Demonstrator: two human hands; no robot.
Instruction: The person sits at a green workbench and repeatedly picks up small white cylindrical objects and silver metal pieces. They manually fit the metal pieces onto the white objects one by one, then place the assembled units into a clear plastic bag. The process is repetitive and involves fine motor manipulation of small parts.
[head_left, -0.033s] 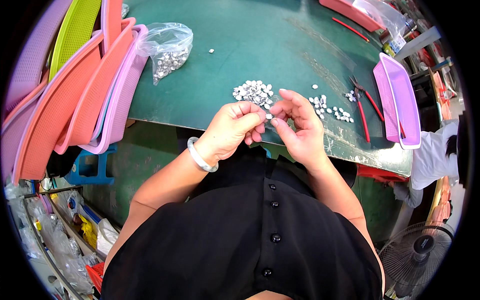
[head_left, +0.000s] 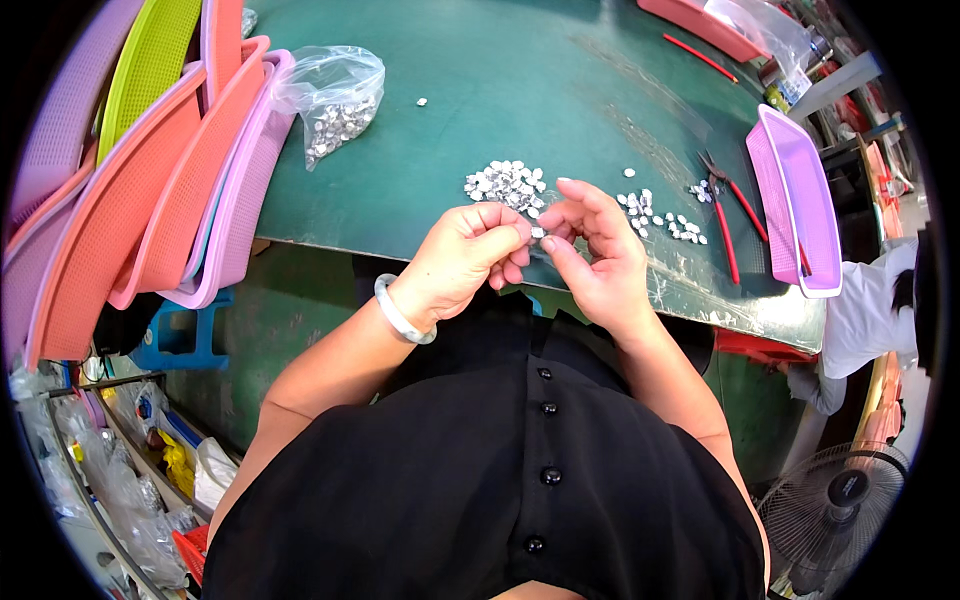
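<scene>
A small silvery-white piece sits between my two hands, just over the table's near edge. My left hand is closed, with thumb and forefinger pinched together on the piece's left side. My right hand is half curled, its thumb tip right beside the piece and its thumb and fingers apart. Whether the right thumb touches the piece I cannot tell. Just beyond my hands lies a heap of similar small pieces. Smaller groups of loose pieces lie to the right of my right hand.
Red-handled pliers lie beside a purple basket at the right. A clear bag of pieces stands at the left, beside stacked plastic baskets. A red pencil-like stick lies far right. A fan stands lower right.
</scene>
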